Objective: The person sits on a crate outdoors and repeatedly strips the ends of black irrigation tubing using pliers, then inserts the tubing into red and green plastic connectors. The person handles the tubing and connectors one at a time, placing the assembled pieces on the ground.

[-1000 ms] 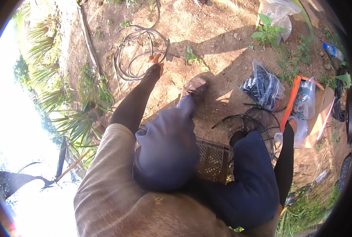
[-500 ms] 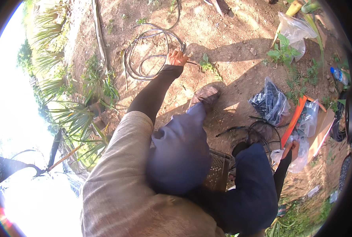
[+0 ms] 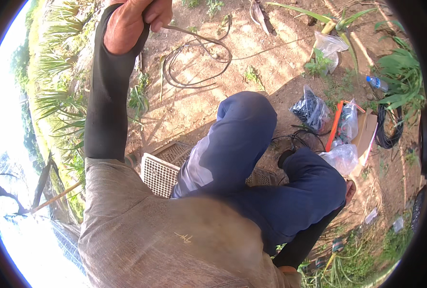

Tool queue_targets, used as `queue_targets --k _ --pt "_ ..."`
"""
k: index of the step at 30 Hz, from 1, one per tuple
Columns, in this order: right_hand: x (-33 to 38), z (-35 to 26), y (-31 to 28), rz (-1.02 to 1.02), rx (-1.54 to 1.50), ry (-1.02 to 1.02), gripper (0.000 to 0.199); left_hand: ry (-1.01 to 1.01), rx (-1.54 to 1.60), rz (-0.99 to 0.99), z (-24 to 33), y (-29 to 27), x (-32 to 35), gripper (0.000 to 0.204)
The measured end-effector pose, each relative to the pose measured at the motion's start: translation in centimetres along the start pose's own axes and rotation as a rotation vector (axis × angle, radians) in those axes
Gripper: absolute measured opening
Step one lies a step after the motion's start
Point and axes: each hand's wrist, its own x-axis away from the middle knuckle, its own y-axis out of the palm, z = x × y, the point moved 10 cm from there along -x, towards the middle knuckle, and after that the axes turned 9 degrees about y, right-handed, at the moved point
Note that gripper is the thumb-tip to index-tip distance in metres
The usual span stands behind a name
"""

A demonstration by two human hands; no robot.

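Note:
Raised high at the upper left, my left hand [image 3: 135, 23] has its fingers closed round a thin black hose [image 3: 189, 31]. From the hand the hose runs down into loose loops lying on the dirt. My right hand [image 3: 350, 190] hangs low beside my right knee, partly hidden by the trouser leg. Its fingers barely show, and I cannot tell whether they hold anything. Nearest to it lies a clear plastic bag [image 3: 342, 159]. Beyond that are an orange strip-like thing [image 3: 334, 126] and another clear bag [image 3: 349, 122].
I sit over plastic crates [image 3: 159, 175]. A clear bag of dark pieces [image 3: 310, 111] lies ahead, with black hose [image 3: 297, 137] near my foot. To the right are a coil of black hose [image 3: 391, 127], a water bottle [image 3: 377, 83] and green plants [image 3: 399, 72]. Spiky plants [image 3: 55, 105] line the left.
My left hand has risen up and to the left, pulling the hose, and its loops have shifted. My right hand has drawn back from the plastic bag to beside my knee. My left knee has swung rightward.

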Motion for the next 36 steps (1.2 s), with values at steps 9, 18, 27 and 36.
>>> queue_targets --k 9,18,27,36 --pt "14.0 -16.9 3.5 -0.497 -0.396 0.061 0.015 -0.255 -0.045 -0.392 0.6 21.5 12.3 0.018" --pt "25.1 -20.0 10.1 -0.79 -0.417 0.079 0.009 -0.548 0.225 -0.334 0.2 25.0 21.0 0.02" --pt "26.0 -20.8 9.8 -0.772 -0.396 -0.074 0.006 -0.415 0.168 -0.305 1.1 25.2 21.4 0.019" --pt "26.1 -20.7 10.5 -0.824 -0.364 -0.053 0.006 -0.215 0.044 -0.36 2.2 25.0 20.2 0.013"
